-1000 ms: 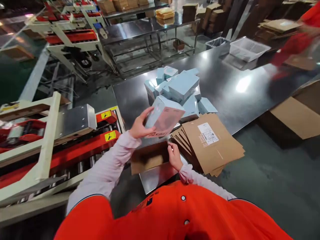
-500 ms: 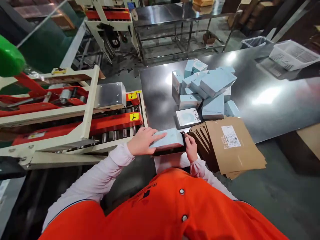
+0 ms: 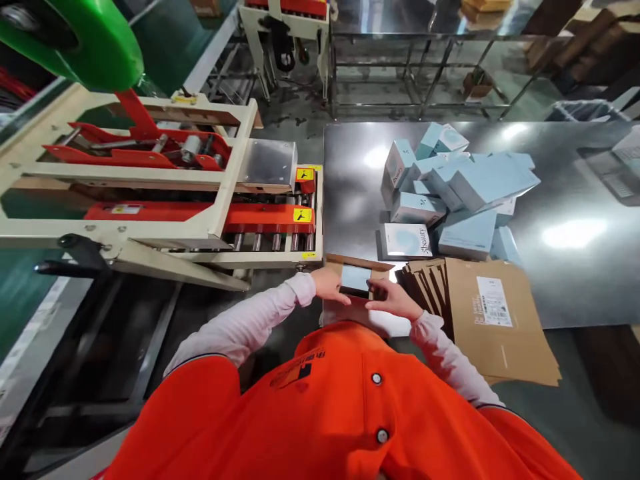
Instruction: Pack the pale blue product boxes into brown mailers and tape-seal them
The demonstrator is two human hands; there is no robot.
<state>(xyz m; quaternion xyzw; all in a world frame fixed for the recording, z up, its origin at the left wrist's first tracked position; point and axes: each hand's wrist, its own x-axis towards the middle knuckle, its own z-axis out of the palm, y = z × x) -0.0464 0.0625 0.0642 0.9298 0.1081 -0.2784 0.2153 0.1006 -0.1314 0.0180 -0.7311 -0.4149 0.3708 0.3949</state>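
Observation:
A small brown cardboard box [image 3: 361, 261] stands open in front of my body at the table's edge, its flaps up. Down inside it lies a light blue product box [image 3: 356, 277]. My left hand [image 3: 330, 285] grips the left side of the cardboard box, thumb toward the near edge. Bent round its right side, my right hand [image 3: 393, 298] holds on near the right flap. The near wall is partly hidden by my hands. Beyond it, a white-faced product box [image 3: 406, 240] lies flat on the table.
A jumbled pile of light blue boxes [image 3: 467, 233] sits on the metal table [image 3: 560, 200]. Flat folded cardboard [image 3: 500, 353] is stacked at the near right. To the left stands a roller machine with red rails [image 3: 265, 217] and a green tape roll [image 3: 100, 47].
The light blue box, earlier tilted under my left hand above the carton, is now down inside it. My left hand has moved to the carton's side. The view has shifted left.

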